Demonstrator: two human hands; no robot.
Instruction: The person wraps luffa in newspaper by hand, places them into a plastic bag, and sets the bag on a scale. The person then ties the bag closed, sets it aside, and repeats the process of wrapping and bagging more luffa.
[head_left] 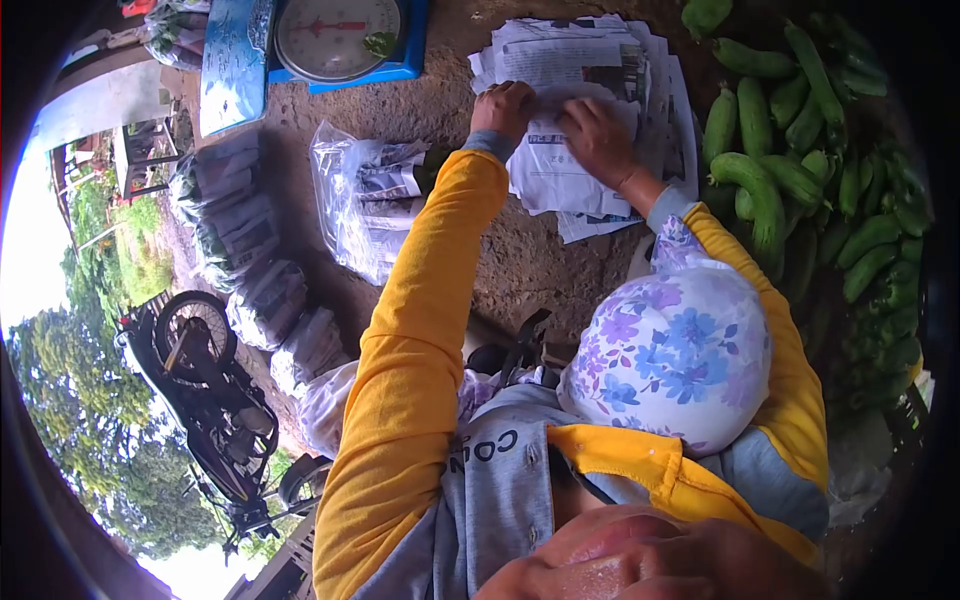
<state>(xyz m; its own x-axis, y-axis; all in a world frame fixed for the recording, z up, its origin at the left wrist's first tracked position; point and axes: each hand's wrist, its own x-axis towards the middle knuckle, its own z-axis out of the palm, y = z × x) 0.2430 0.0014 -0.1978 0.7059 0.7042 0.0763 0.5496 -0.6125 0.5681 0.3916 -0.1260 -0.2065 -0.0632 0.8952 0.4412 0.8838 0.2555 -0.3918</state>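
Note:
A stack of printed paper sheets, apparently newspaper (655, 120), lies fanned out on a rough brown surface. My left hand (503, 108) is at the stack's left side, its fingers closed on the edge of a top sheet. My right hand (600, 142) rests a little to the right, fingers bent and pinching the same upper sheet (545, 158); the fingertips are partly hidden. Left of the stack is a clear plastic bag (345, 215) containing paper-wrapped bundles. A round shape in floral cloth (670, 350) sits by my right arm; what it covers is hidden.
A blue weighing scale (405, 70) with a round dial stands at the top, a green leaf on it. Many long green vegetables (755, 190) are heaped on the right. Several paper-wrapped bundles (235, 205) line the left edge. A motorcycle (210, 400) stands outside.

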